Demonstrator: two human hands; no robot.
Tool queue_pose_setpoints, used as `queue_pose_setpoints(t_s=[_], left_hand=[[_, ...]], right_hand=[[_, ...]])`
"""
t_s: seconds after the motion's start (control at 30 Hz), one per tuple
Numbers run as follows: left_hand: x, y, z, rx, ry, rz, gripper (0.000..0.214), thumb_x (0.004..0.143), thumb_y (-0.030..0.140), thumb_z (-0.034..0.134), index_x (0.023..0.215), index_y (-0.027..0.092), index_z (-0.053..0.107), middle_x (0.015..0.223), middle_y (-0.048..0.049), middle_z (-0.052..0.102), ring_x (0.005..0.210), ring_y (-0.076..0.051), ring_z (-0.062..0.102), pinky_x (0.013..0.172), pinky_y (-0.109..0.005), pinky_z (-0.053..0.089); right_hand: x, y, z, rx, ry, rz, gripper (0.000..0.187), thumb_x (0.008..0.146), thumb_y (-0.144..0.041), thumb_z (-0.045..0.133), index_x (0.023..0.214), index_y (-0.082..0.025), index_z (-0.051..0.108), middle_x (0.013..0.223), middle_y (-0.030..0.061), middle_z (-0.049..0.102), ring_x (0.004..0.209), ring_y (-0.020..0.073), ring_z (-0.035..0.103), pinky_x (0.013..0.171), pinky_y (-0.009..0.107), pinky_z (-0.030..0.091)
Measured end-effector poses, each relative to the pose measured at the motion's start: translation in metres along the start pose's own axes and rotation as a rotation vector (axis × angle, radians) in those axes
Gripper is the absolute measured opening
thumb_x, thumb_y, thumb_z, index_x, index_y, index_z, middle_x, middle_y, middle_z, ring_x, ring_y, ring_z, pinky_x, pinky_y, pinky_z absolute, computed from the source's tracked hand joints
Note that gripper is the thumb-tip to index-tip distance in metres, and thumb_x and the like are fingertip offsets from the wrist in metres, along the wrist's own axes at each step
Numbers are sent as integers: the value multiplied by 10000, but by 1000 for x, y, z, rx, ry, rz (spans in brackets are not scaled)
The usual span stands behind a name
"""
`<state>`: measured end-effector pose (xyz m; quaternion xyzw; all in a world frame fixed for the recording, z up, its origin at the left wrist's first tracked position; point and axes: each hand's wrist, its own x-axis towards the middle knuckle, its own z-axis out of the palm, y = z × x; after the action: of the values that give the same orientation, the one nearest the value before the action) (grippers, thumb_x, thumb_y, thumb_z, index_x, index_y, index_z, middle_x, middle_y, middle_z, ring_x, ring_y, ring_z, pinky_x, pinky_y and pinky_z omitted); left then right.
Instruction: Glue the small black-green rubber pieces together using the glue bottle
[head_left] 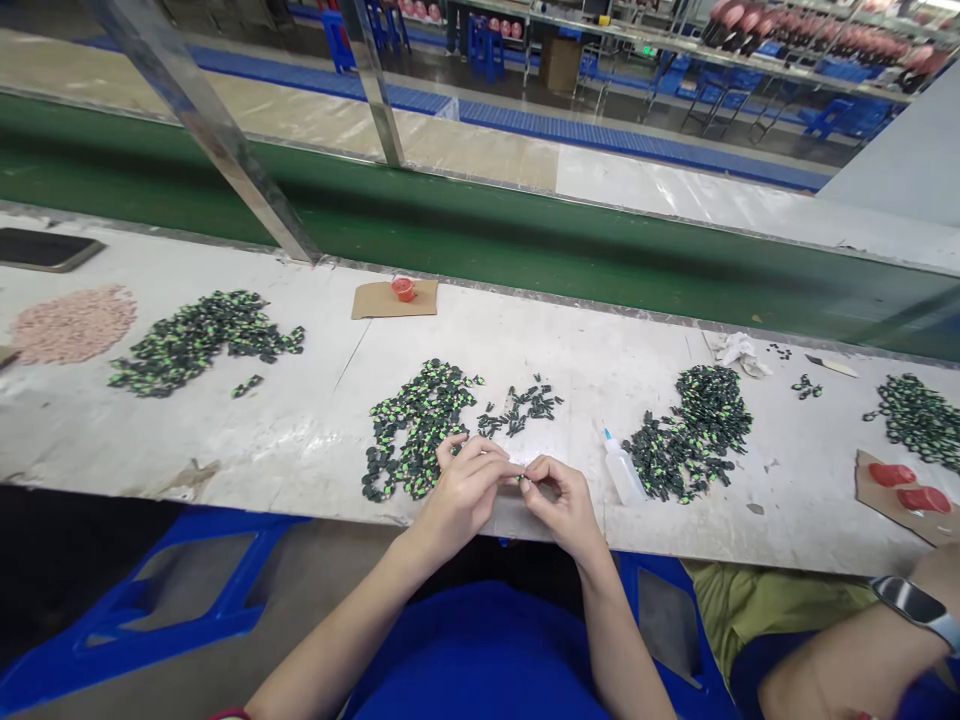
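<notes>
My left hand (474,484) and my right hand (559,500) meet above the front edge of the white table. Between their fingertips is a small dark part (523,478), pinched from both sides; its exact shape is too small to make out. Just beyond my left hand spreads a pile of small black-and-green parts (420,420). Past my fingers lies a looser scatter of slim black pieces (531,402). To the right of my right hand, a white squeeze bottle with a blue tip (622,470) leans against another pile of black-and-green parts (694,425).
Along the table's far side lies cardboard with a red cup (403,289). Leftward are another black-and-green pile (202,340), pink pieces (75,325) and a dark flat device (45,249). A co-worker's arm (862,640) reaches in at right, near cardboard with red cups (922,498). Metal posts (382,100) rise behind.
</notes>
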<state>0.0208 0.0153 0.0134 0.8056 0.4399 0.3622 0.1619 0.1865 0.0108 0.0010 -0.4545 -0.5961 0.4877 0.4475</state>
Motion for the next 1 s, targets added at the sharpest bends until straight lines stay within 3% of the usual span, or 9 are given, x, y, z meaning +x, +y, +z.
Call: queue_pose_setpoints(t_s=[0.2, 0.33, 0.4, 0.5, 0.6, 0.67, 0.73, 0.83, 1.0], left_hand=[[-3, 2, 7, -74, -78, -80, 261, 935, 153, 446, 1043, 270, 652, 859, -10, 712, 922, -174, 609, 948, -394, 288], [-2, -6, 5, -108, -127, -201, 361, 909, 205, 506, 1260, 286, 520, 1007, -24, 719, 1048, -203, 586, 1011, -422, 264], [-5, -13, -1, -55, -79, -258, 373, 893, 232, 535, 1262, 287, 515, 1049, -35, 715, 1064, -223, 579, 1004, -434, 274], [-13, -24, -12, 83, 20, -317, 226, 879, 274, 562, 1098, 272, 617, 1029, -49, 716, 1032, -256, 588, 958, -447, 290], [-20, -27, -14, 160, 36, -321, 139, 868, 302, 594, 992, 265, 644, 965, -45, 722, 985, -268, 594, 903, -442, 294], [-23, -25, -10, 168, 18, -304, 111, 854, 294, 621, 957, 262, 647, 951, -38, 722, 972, -266, 589, 865, -425, 298], [-22, -23, -5, 180, 13, -296, 92, 844, 270, 639, 932, 249, 651, 941, -38, 719, 963, -267, 582, 837, -414, 290], [-19, -22, 0, 192, 7, -290, 72, 853, 205, 619, 894, 241, 666, 900, -37, 717, 935, -264, 573, 813, -410, 271], [-16, -23, 4, 166, -7, -258, 206, 882, 112, 535, 884, 259, 679, 872, -22, 717, 893, -236, 567, 806, -405, 259]], right_hand=[[-3, -7, -5, -141, 2, -21, 123, 813, -248, 552, 700, -201, 536, 665, -9, 587, 611, 129, 544, 591, 241, 458], [-9, -14, -23, -370, 77, -78, 96, 842, -258, 549, 783, -206, 605, 733, 19, 649, 666, 157, 595, 628, 271, 493], [-12, -14, -43, -509, 220, -115, 116, 848, -284, 551, 812, -204, 627, 757, 37, 665, 678, 172, 603, 639, 291, 499], [-17, -10, -83, -756, 560, -108, 201, 843, -359, 548, 828, -185, 649, 816, 82, 675, 722, 206, 605, 687, 342, 497], [-20, -7, -114, -972, 798, 5, 380, 840, -477, 515, 908, -141, 680, 923, 153, 659, 863, 279, 588, 816, 439, 460], [-21, -6, -119, -1047, 869, 111, 526, 827, -572, 494, 1013, -113, 674, 1010, 194, 629, 957, 327, 550, 871, 491, 416], [-22, -4, -113, -1050, 829, 198, 633, 789, -660, 500, 1058, -110, 660, 1018, 195, 618, 959, 341, 533, 870, 505, 400], [-24, 2, -94, -1037, 635, 244, 667, 719, -744, 524, 957, -140, 677, 916, 164, 628, 881, 326, 533, 823, 487, 408], [-24, 12, -78, -1106, 572, 117, 608, 778, -735, 441, 804, -166, 651, 835, 166, 615, 861, 329, 516, 796, 488, 404]])
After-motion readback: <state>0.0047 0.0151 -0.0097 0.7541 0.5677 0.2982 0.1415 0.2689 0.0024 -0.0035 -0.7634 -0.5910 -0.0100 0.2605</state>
